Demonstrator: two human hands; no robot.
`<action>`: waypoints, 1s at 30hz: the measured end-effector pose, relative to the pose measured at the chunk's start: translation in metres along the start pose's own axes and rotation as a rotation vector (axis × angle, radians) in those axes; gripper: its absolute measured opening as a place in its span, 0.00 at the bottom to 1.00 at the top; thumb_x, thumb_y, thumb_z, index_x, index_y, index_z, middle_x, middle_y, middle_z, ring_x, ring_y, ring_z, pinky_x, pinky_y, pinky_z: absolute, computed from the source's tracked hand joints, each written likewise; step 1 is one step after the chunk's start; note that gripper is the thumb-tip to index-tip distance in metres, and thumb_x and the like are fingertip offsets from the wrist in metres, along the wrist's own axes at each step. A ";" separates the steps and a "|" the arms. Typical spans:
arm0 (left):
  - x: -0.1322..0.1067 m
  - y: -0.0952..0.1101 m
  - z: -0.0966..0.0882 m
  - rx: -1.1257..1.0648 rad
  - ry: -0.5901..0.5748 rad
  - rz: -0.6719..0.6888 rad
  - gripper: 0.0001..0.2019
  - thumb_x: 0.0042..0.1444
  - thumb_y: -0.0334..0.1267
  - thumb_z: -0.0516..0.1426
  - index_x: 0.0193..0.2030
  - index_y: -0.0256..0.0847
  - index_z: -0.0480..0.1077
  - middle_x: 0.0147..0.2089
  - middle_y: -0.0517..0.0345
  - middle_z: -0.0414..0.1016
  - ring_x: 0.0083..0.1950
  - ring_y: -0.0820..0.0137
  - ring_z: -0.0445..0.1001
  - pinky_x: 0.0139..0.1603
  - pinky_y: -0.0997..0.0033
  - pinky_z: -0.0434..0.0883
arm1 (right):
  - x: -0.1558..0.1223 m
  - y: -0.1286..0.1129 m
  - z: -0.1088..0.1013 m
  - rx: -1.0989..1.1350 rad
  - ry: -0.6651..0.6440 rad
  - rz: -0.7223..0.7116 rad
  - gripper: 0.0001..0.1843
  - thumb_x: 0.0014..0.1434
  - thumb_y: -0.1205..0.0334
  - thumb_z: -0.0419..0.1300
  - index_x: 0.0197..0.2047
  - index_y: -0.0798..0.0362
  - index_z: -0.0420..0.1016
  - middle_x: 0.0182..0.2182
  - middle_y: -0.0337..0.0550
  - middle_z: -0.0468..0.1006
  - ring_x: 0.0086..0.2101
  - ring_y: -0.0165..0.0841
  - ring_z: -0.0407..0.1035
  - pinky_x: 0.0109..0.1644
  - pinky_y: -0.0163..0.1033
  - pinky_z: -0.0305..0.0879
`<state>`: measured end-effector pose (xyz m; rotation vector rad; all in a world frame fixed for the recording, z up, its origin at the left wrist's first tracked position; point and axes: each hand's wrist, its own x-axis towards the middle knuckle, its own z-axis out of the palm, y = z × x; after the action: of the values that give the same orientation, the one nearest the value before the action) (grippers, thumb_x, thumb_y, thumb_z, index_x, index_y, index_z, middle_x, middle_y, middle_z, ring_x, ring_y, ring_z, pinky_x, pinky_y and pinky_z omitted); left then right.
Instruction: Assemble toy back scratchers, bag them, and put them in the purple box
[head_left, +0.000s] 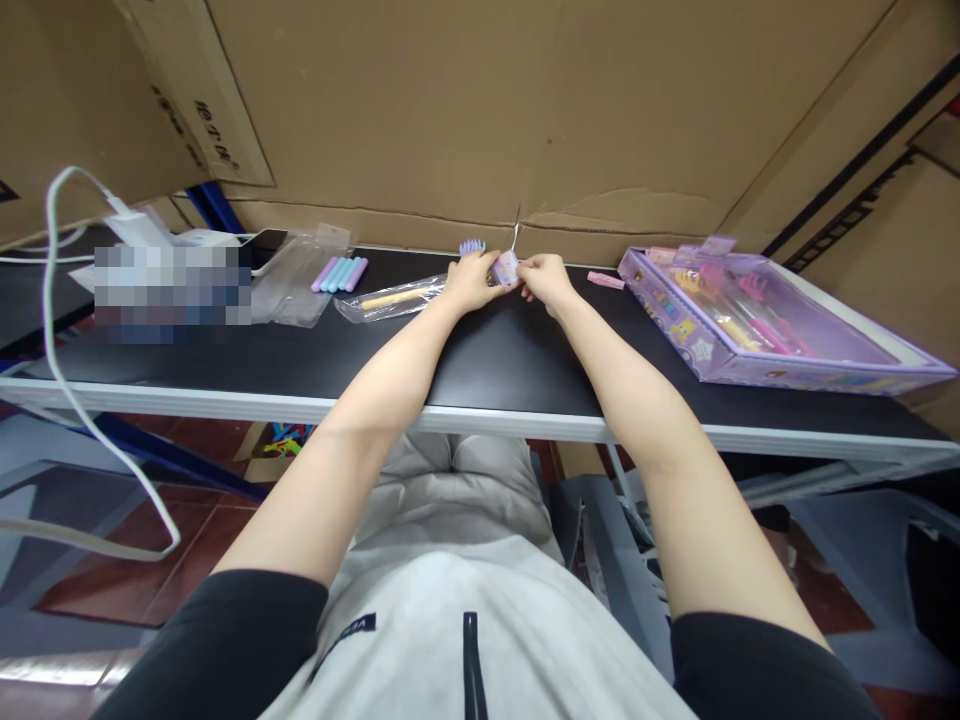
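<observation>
A small purple-and-white printed card (505, 268) is held above the black tabletop, near the cardboard wall. My left hand (471, 282) grips its left side with thumb and fingers. My right hand (549, 282) pinches its right edge, fingers curled in. A thin white strip (516, 236) rises just behind the card. Beyond my left fingers shows a purple-and-blue claw-like piece (472, 246), partly hidden by that hand. A clear plastic sleeve (352, 308) with a yellow stick (397, 298) inside lies left of my left hand.
Several purple and blue sticks (340, 275) lie beside clear bags (296, 280) on the left. A white cable (52, 280) loops over the left edge. At right stands a purple display box (697, 352) with pens inside; a pink strip (606, 280) lies near it. Cardboard (480, 110) walls the back.
</observation>
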<state>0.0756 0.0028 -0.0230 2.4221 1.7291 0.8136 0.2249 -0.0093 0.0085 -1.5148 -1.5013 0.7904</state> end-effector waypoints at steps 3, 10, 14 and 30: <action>0.001 -0.002 0.002 0.004 -0.012 0.001 0.37 0.64 0.51 0.63 0.78 0.48 0.63 0.76 0.38 0.68 0.78 0.42 0.62 0.74 0.37 0.62 | -0.001 -0.001 0.000 0.015 0.001 0.001 0.17 0.66 0.79 0.55 0.28 0.52 0.68 0.24 0.37 0.73 0.19 0.24 0.60 0.23 0.31 0.58; -0.006 0.012 -0.010 0.065 -0.126 -0.036 0.41 0.66 0.48 0.61 0.82 0.44 0.53 0.80 0.34 0.59 0.81 0.40 0.56 0.77 0.32 0.54 | 0.001 0.001 0.001 -0.019 0.018 0.016 0.15 0.66 0.77 0.57 0.29 0.52 0.69 0.25 0.38 0.75 0.19 0.23 0.60 0.24 0.30 0.58; -0.008 0.022 -0.026 0.130 -0.230 -0.086 0.49 0.64 0.54 0.64 0.85 0.44 0.46 0.84 0.35 0.50 0.84 0.40 0.48 0.80 0.34 0.50 | 0.003 0.003 0.002 -0.041 0.027 0.007 0.15 0.65 0.78 0.58 0.29 0.53 0.70 0.23 0.38 0.74 0.19 0.23 0.59 0.22 0.29 0.56; -0.024 -0.062 -0.066 0.068 -0.212 -0.230 0.26 0.61 0.48 0.64 0.62 0.37 0.77 0.67 0.35 0.77 0.71 0.46 0.74 0.73 0.53 0.67 | 0.001 0.003 0.002 0.036 0.039 0.001 0.14 0.65 0.78 0.57 0.29 0.53 0.69 0.19 0.38 0.73 0.17 0.24 0.60 0.22 0.30 0.56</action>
<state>-0.0136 -0.0122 0.0036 2.1981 1.9285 0.4608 0.2250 -0.0074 0.0048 -1.4964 -1.4505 0.7799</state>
